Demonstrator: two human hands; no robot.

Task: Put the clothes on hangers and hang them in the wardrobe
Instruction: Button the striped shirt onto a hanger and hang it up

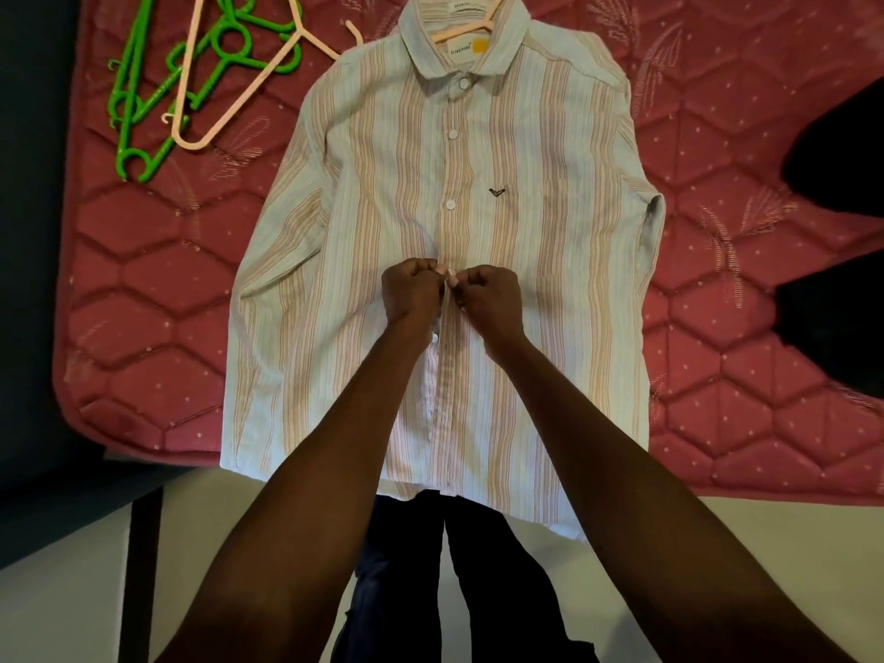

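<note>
Striped cotton long-sleeved shirt (478, 232) lies flat, front up, on the pink quilted mattress (717, 327), so its placket can be buttoned. A peach plastic hanger (483, 28) sits inside its collar. Left hand (411, 291) and right hand (488, 294) pinch the placket mid-chest, fingers curled. Spare green hangers (143, 102) lie beyond the shirt's left shoulder.

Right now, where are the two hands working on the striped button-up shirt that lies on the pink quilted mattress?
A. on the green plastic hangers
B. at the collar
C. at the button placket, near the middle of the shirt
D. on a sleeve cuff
C: the left hand and the right hand pinch the button placket of the striped shirt, below three fastened buttons.
</note>
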